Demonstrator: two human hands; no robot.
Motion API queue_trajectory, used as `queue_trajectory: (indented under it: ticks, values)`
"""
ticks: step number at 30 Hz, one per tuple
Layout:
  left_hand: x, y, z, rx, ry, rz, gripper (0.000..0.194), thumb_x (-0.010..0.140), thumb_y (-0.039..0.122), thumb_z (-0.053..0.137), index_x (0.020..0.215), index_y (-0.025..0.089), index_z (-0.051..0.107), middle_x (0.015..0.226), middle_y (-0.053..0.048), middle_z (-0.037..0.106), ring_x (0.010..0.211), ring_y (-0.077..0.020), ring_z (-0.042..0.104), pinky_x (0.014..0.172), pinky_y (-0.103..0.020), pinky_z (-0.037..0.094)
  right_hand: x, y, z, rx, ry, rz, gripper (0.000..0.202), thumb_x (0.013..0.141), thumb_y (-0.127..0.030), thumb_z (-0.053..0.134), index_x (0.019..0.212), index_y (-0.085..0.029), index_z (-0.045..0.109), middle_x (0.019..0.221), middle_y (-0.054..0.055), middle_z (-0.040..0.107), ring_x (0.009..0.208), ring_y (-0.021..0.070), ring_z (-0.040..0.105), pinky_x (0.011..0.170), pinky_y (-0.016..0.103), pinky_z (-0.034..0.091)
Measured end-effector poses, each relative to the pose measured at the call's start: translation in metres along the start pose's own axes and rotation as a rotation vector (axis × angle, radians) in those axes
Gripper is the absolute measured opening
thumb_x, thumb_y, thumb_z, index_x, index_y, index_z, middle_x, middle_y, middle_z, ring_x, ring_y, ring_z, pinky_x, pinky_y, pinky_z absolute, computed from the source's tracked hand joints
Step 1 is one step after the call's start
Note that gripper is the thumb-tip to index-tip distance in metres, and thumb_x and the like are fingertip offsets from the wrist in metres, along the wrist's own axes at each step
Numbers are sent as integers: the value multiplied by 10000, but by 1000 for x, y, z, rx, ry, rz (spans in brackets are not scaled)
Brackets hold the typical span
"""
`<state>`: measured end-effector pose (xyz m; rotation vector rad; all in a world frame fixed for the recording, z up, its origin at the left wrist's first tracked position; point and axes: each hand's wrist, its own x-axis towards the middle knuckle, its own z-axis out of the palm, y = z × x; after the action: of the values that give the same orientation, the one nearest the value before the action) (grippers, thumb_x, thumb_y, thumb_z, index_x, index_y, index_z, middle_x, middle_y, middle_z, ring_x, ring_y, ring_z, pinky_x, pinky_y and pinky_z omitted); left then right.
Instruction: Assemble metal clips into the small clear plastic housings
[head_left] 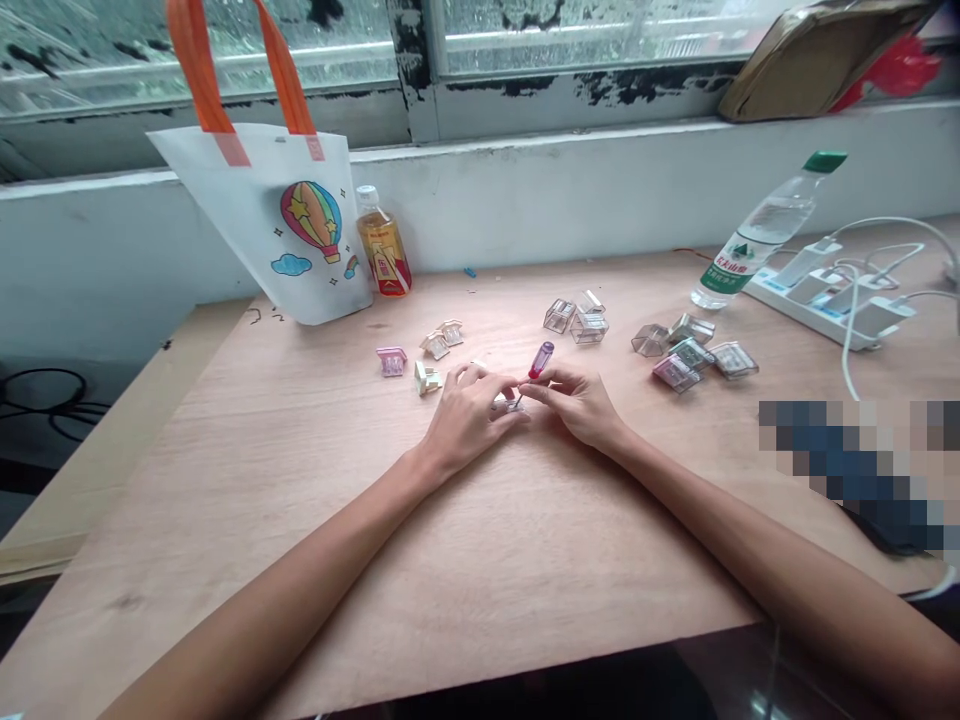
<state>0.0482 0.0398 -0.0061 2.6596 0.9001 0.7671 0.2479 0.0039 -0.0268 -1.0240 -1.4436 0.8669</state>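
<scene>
While right fingers grip a purple-handled screwdriver, left fingers holding a small clear piece, wooden tabletop beneath

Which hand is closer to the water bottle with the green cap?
The right hand. It is left of the bottle and nearer the person; the left hand is farther left, so farther away.

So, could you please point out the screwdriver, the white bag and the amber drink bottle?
Screwdriver (541,360), head view: its purple handle.
White bag (309,215), head view: the balloon print.
Amber drink bottle (385,255), head view: its front label.
</scene>
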Motion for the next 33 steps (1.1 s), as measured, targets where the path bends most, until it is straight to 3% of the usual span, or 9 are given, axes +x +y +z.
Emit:
queue_trajectory:
  ticks: [6,11,14,16,19,22,33]
  values:
    - [0,-4,2,8,5,19,257,883,402,757,1039,216,671,1033,-38,751,1069,-255,612,1015,-425,372,-1,-5,0,-37,-50,-42,243,922,-435,677,1001,-249,811,925,31,762,743,165,610,734,324,494]
    - [0,-7,2,-54,0,16,189,885,356,762,979,222,668,1072,-14,750,1059,-232,623,1022,-421,370,-1,-4,0,-23,-58,16,300,950,-436,642,1136,-248,783,929,34,740,720,149,589,671,296,486]
    - [0,-7,2,-75,-11,8,165,888,361,758,910,221,671,1008,-5,757,1036,-232,629,1016,-426,374,0,-4,2,17,-45,-10,272,910,-465,693,1071,-274,802,1136,68,699,993,205,639,707,288,517]
    - [1,-8,2,-80,-11,-9,188,879,375,765,940,220,677,976,-11,751,1015,-234,631,1002,-423,391,1,-4,4,43,-38,-30,250,877,-474,732,1008,-278,813,1158,73,677,1069,219,626,751,297,529]
    - [1,-12,3,-58,-13,11,250,885,390,757,1063,229,691,1029,-27,752,1009,-236,632,980,-418,408,3,-3,6,52,-34,3,248,840,-489,764,905,-254,810,969,48,698,903,191,634,736,305,510]
    - [3,-14,5,-29,-25,64,203,914,387,724,1059,246,721,1083,-29,755,1022,-230,639,983,-418,398,2,-2,6,49,-8,58,275,798,-499,795,853,-229,783,896,29,716,809,176,622,687,295,476]
    - [4,-7,2,-76,-33,17,159,910,382,730,957,230,718,1058,-20,770,1013,-209,664,1016,-406,378,0,-3,2,-56,-22,20,259,914,-459,669,952,-217,754,982,53,736,856,187,635,724,307,487]
